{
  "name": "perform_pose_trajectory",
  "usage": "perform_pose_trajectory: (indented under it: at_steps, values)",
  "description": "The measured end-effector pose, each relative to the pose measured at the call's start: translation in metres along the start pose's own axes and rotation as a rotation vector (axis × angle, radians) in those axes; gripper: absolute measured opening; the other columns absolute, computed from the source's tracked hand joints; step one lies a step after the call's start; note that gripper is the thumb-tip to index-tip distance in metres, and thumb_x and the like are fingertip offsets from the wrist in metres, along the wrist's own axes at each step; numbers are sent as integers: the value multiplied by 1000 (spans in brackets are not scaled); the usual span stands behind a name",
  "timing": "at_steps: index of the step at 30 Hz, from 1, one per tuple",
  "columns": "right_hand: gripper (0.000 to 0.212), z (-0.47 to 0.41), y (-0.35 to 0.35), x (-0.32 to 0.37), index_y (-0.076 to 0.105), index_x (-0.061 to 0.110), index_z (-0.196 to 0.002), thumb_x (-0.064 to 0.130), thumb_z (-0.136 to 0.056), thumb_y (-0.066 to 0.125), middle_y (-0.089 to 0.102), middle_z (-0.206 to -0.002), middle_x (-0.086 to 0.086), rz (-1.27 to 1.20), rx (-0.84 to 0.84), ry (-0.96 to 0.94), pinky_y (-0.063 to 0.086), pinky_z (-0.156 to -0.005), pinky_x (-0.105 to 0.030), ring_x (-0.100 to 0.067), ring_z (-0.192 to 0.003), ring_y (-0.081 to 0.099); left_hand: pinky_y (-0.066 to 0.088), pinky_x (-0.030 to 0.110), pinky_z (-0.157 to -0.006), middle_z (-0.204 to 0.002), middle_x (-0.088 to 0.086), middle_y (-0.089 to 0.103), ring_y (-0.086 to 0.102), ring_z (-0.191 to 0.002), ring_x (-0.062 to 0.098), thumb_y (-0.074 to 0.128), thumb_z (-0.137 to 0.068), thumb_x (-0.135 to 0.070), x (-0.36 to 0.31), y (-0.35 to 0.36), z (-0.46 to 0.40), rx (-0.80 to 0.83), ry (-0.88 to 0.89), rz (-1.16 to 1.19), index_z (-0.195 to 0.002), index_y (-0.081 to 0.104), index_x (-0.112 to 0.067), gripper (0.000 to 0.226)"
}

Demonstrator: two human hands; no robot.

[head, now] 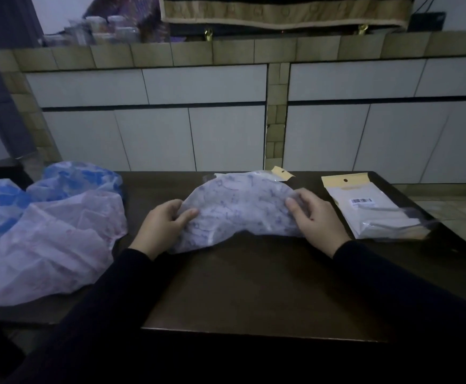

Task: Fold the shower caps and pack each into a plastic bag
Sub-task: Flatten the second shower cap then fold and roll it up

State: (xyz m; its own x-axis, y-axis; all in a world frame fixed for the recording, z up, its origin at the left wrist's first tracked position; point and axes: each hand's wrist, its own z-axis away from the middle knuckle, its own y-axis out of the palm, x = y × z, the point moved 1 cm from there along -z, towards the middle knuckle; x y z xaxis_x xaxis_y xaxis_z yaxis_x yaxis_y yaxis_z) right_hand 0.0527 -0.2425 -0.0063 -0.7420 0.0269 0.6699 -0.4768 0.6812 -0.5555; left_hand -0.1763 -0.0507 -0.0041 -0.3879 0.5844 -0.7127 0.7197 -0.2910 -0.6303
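Note:
A white shower cap with a faint blue print (237, 209) lies folded into a half-circle on the dark table (254, 286). My left hand (165, 223) grips its left end and my right hand (315, 217) grips its right end, thumbs on top. A plastic bag with a yellow header (281, 171) lies partly hidden behind the cap. To the right lies a stack of plastic bags with a barcode label (373, 212). At the left sits a pile of loose shower caps: a pale pink one (60, 245) in front and blue-flowered ones (79, 178) behind.
The table's front edge runs just below my forearms, and its right edge slants past the bag stack. A tiled counter with white cabinet doors (198, 117) stands behind the table. Jars (101, 29) sit on top of the counter at the left.

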Motion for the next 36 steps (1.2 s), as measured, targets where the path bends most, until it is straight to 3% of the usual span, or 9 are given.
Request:
perform_pose_trajectory:
  at_steps: [3, 7, 11, 14, 17, 19, 22, 27, 36]
  values:
    - [20, -15, 6, -1, 57, 22, -99, 37, -99, 45, 62, -89, 10, 149, 73, 209, 47, -72, -26, -7, -84, 59, 40, 27, -63, -79, -1, 63, 58, -73, 15, 64, -88, -43, 2, 1, -9, 75, -78, -246, -82, 60, -18, 26]
    - [26, -22, 19, -5, 60, 19, -106, 35, -99, 42, 63, -90, 1, 442, 249, 393, 49, -70, -27, -14, -80, 60, 44, 27, -73, -94, -4, 65, 59, -83, 13, 63, -85, -50, 0, 5, -13, 130, -151, -476, -100, 63, -24, 30]
    - [32, -26, 21, 11, 51, 23, -124, 39, -98, 43, 61, -107, -1, 618, 179, 358, 52, -75, -28, -15, -91, 60, 43, 38, -79, -117, 8, 59, 56, -104, 30, 63, -85, -37, -9, 11, -6, -146, 90, -702, -121, 59, -19, 41]
    - [43, -28, 26, 28, 42, 26, -136, 41, -96, 44, 51, -127, -2, 696, 39, 100, 47, -90, -35, -18, -112, 51, 45, 41, -79, -122, 7, 60, 57, -105, 32, 55, -86, -38, -24, 26, -3, -216, 370, -648, -120, 63, -16, 41]
    - [44, -24, 43, 49, 40, 29, -141, 41, -99, 36, 45, -139, 3, 646, 177, -143, 30, -106, -44, -15, -128, 40, 38, 43, -100, -147, -3, 45, 43, -132, 21, 36, -96, -46, -41, 45, -5, 27, 469, -625, -139, 48, -23, 51]
    - [47, -20, 59, 50, 30, 28, -148, 40, -102, 29, 33, -152, 3, 670, 363, -127, 19, -114, -53, -17, -141, 26, 22, 42, -114, -159, -5, 20, 19, -146, 17, 27, -101, -47, -37, 57, -10, 260, 362, -675, -151, 24, -24, 55]
    - [51, -22, 72, 32, 14, 30, -152, 44, -103, 18, 8, -161, 0, 766, 573, -14, 6, -116, -58, -21, -148, 5, 11, 42, -118, -162, -1, 2, 4, -148, 18, 20, -100, -54, -25, 67, -17, 449, 188, -688, -154, 6, -19, 65]
    - [56, -32, 72, 16, 3, 36, -152, 53, -101, 15, -1, -162, 3, 719, 670, 100, 1, -117, -52, -19, -148, -1, 5, 40, -118, -162, -2, -1, 2, -149, 17, 19, -97, -61, -23, 65, -23, 535, 120, -689, -154, 2, -22, 72]
    - [54, -28, 57, 7, 2, 31, -153, 46, -103, 18, -2, -162, 6, 673, 690, 107, 3, -118, -46, -15, -148, -1, 2, 38, -118, -162, -6, -1, 2, -148, 14, 22, -93, -67, -16, 54, -19, 551, 85, -657, -153, 2, -28, 74]
